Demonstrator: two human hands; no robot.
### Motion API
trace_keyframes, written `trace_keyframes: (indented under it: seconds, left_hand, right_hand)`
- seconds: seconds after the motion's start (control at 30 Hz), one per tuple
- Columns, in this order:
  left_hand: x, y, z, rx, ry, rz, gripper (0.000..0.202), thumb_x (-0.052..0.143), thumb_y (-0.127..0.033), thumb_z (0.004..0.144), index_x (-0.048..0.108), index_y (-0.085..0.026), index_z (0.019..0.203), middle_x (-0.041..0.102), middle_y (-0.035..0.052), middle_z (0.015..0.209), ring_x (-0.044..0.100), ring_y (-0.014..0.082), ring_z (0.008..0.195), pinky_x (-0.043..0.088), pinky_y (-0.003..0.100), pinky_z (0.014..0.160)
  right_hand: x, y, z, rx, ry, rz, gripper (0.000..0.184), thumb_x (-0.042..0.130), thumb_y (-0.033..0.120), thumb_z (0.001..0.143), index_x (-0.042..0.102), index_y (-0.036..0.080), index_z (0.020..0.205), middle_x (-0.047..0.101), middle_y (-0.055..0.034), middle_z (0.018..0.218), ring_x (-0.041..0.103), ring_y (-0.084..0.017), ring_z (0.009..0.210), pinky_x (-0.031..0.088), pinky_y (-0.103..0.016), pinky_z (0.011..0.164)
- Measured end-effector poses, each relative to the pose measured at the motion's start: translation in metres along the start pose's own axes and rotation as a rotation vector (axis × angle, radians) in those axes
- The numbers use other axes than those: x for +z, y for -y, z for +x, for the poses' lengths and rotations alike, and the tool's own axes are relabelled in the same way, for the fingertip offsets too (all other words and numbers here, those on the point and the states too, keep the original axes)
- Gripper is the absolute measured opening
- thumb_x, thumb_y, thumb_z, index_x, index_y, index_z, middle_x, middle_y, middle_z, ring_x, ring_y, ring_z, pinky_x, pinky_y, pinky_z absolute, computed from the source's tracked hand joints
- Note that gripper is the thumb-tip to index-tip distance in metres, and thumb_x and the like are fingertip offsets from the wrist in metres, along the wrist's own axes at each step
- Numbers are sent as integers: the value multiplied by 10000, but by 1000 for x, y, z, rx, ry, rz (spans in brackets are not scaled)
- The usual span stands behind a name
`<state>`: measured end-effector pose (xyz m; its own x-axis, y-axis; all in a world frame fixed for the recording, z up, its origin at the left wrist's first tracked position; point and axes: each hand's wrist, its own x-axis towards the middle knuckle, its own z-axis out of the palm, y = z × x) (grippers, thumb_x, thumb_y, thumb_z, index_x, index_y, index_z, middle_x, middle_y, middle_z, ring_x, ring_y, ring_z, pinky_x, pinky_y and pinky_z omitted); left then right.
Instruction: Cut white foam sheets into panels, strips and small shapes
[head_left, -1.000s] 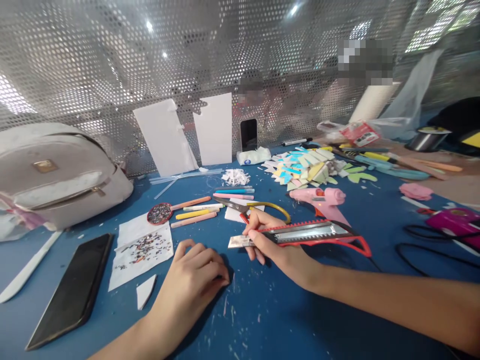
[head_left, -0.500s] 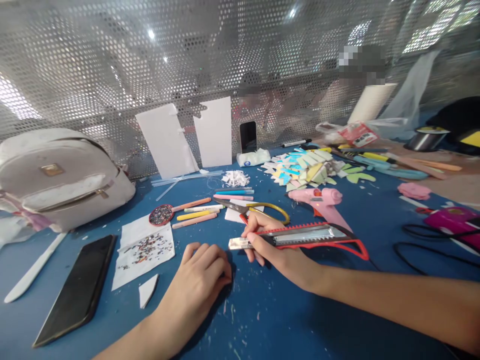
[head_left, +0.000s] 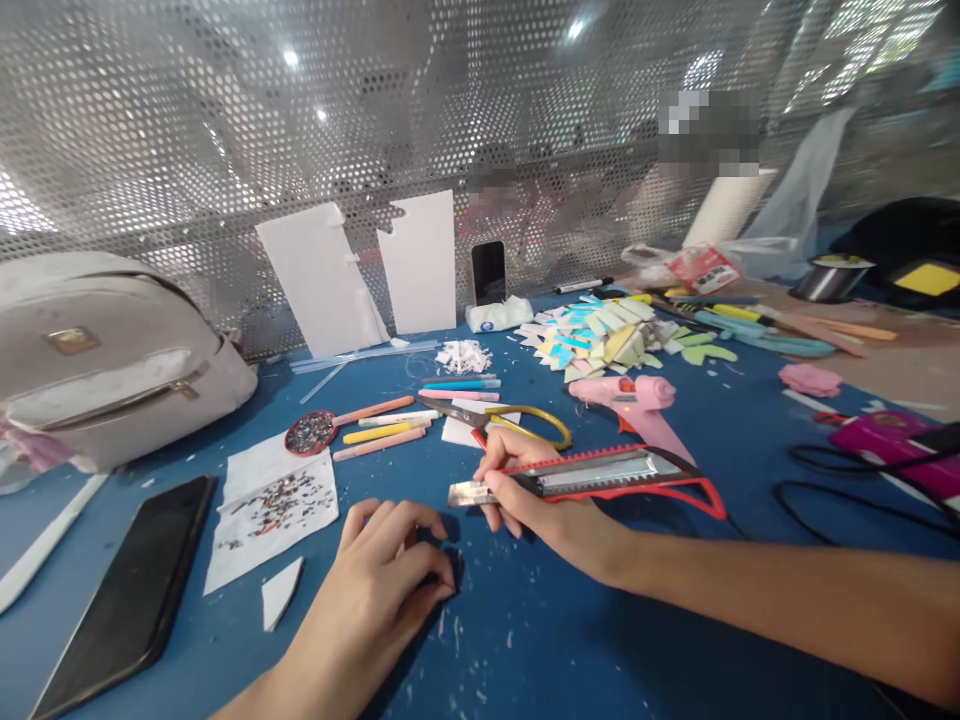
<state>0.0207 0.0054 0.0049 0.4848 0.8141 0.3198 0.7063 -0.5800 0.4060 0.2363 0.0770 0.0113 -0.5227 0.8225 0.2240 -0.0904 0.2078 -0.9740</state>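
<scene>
My right hand (head_left: 540, 490) grips a large red-and-black utility knife (head_left: 600, 474) near its blade end. Its short silvery blade (head_left: 469, 493) points left, just above the blue table. On the table to the left lies my left hand (head_left: 394, 570), palm down, fingers loosely bent, with a gap between thumb and forefinger; nothing shows in it. Behind the knife are yellow-handled scissors (head_left: 532, 420) on a white piece of card (head_left: 461, 430), and a pink glue gun (head_left: 634, 400). A small white cut piece (head_left: 282, 594) lies left of my left hand.
White paper with dark bits (head_left: 315, 490), a phone (head_left: 131, 600) and a pale backpack (head_left: 112, 360) are on the left. Markers (head_left: 386, 432) lie mid-table. Behind them are coloured scraps (head_left: 600, 335) and two white boards (head_left: 322, 280). A black cable (head_left: 795, 510) runs at right.
The view has shifted slightly, so most things sit further left. My left hand's forefinger and thumb have moved apart. My right hand keeps the utility knife in nearly the same pose.
</scene>
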Motion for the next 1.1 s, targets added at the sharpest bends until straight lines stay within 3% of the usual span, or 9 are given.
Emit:
trace_keyframes:
  seconds: [0.13, 0.27, 0.4, 0.67, 1.1]
  left_hand:
    - [0, 2, 1, 16, -31, -33, 181, 551, -111, 966, 632, -245, 875, 622, 2, 1089, 556, 176, 926, 357, 364, 906]
    - [2, 5, 2, 45, 35, -51, 167, 524, -109, 981, 602, -244, 921, 618, -5, 1097, 559, 168, 943, 355, 357, 908]
    - [3, 4, 2, -3, 73, -75, 207, 451, -69, 989, 569, -227, 925, 595, 18, 1133, 543, 182, 998, 368, 356, 905]
    - [-3, 2, -8, -59, 37, -62, 178, 507, -131, 992, 608, -247, 902, 575, 34, 1139, 503, 213, 982, 353, 364, 871]
    - [1, -2, -10, 25, 67, -9, 151, 518, -136, 993, 574, -246, 906, 620, 13, 1097, 539, 196, 950, 356, 365, 901]
  right_hand:
    - [-1, -2, -1, 0, 2, -14, 193, 594, 309, 974, 505, 207, 836, 594, 52, 616, 474, -87, 498, 389, -223, 515]
    - [-1, -1, 0, 3, 18, -18, 207, 577, 327, 979, 499, 204, 832, 592, 51, 620, 468, -84, 495, 379, -221, 510]
    - [0, 1, 1, -1, 20, -32, 217, 560, 326, 982, 489, 205, 817, 587, 47, 620, 465, -88, 497, 388, -228, 522]
    - [-1, -1, -2, -13, 22, -42, 176, 537, 304, 989, 483, 207, 852, 594, 52, 630, 470, -80, 494, 391, -217, 516]
    - [0, 4, 0, 10, 22, -44, 188, 562, 315, 954, 480, 206, 824, 584, 51, 607, 468, -79, 485, 392, -207, 502]
